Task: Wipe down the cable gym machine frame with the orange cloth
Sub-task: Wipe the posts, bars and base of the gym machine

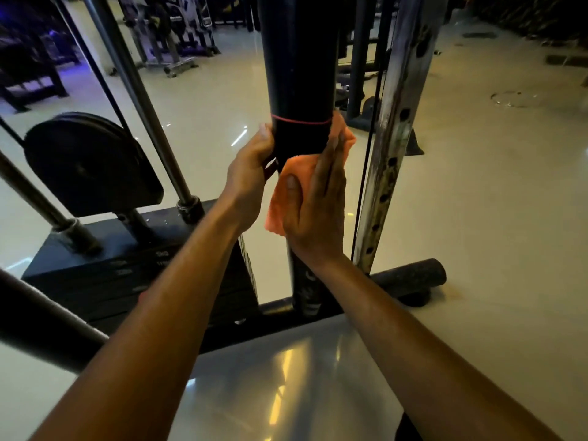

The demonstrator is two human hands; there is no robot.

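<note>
Right hand is flat, fingers straight, pressing the soft orange cloth against the thick black upright post of the machine frame. The cloth wraps round the post's right side. Left hand curls round the post's left edge, beside a black pulley wheel and the stacked black weight plates.

I see glossy pale floor, other gym machines far back left, a round floor drain right.

We see the orange cloth crumpled, pressed under the right hand against the black upright post.
</note>
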